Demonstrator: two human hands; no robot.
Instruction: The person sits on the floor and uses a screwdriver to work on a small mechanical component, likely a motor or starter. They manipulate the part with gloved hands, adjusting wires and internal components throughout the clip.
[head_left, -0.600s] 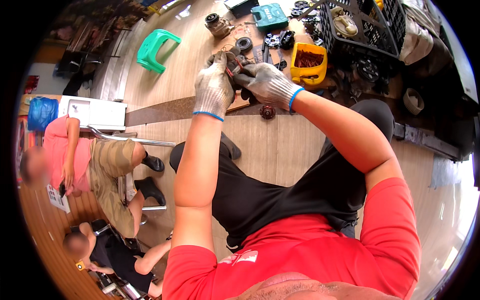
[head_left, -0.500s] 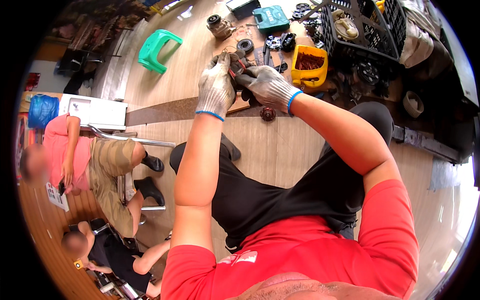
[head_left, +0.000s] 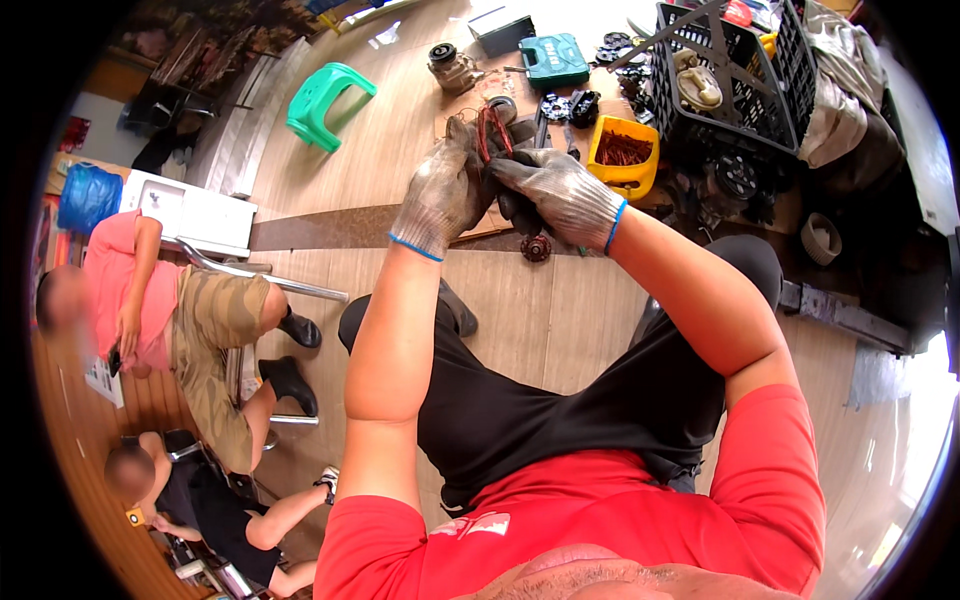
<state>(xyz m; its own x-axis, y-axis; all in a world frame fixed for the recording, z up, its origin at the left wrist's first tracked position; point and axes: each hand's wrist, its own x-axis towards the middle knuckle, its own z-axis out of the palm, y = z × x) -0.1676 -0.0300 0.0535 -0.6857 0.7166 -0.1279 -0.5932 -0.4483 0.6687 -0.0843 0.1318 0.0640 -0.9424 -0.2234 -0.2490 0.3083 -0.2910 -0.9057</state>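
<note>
Both my hands wear whitish knit gloves with grey, soiled palms and blue cuffs. Between them stands a looped bundle of reddish copper wire (head_left: 492, 135). My left hand (head_left: 438, 192) closes on it from the left, where thin loose strands stick up by the fingers. From the right, my right hand (head_left: 568, 192) grips the same bundle, its thumb pressed along it. Whether a darker part sits inside the gloves is hidden. Just below the hands, a small round dark-red part (head_left: 535, 248) lies on the floor.
Beyond my hands are a yellow cut-open container (head_left: 630, 187) of reddish wire pieces, a teal case (head_left: 554, 62), a metal motor-like part (head_left: 455, 70) and a black crate (head_left: 735, 118). A green stool (head_left: 322, 95) stands left. Two people (head_left: 135, 275) (head_left: 215, 510) sit at far left.
The reddish wire bundle now stands up plainly between my gloves; before, only a little red showed. My hands have turned and drawn slightly lower and apart. The whole view has shifted a little.
</note>
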